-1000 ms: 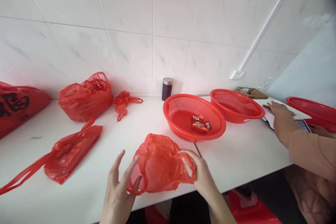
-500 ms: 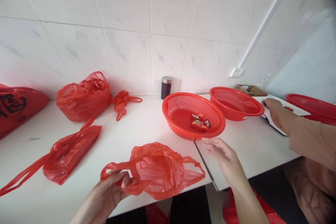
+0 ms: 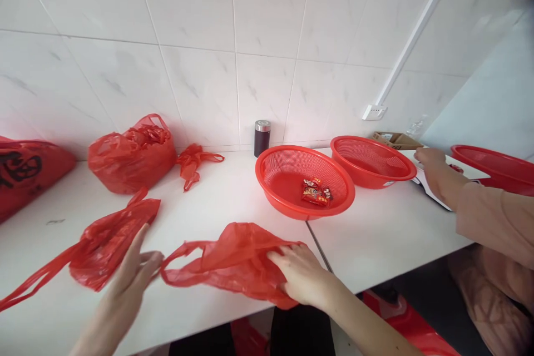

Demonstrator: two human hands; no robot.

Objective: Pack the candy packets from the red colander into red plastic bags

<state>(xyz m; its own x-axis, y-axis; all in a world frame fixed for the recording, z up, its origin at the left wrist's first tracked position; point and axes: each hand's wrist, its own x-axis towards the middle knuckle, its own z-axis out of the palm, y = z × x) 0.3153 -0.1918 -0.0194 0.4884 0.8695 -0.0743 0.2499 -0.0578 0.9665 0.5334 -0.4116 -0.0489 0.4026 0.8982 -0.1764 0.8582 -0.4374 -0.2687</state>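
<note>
A thin red plastic bag (image 3: 237, 261) lies at the front of the white table, its left handle looped out flat. My right hand (image 3: 302, 272) is closed around the bag's right side, with fingers curled into the film. My left hand (image 3: 129, 278) has its fingers apart and holds nothing; its fingertips are at the end of the left handle. Just behind my left hand lies a knotted red plastic bag (image 3: 110, 245) with long handles. Beyond my right hand stands a red mesh basket (image 3: 283, 208) with several small red snack packets (image 3: 316, 193) at its bottom.
At the back are a stuffed red bag (image 3: 129, 167), a crumpled red bag (image 3: 192, 164) and a dark tumbler (image 3: 262, 139). A second red basket (image 3: 371, 175) stands to the right. A co-worker's arm (image 3: 446, 183) reaches over a white scale (image 3: 434, 194).
My right hand has come down and left from near the basket and taken hold of the bag's right side. My left hand has let go of the left handle and moved left.
</note>
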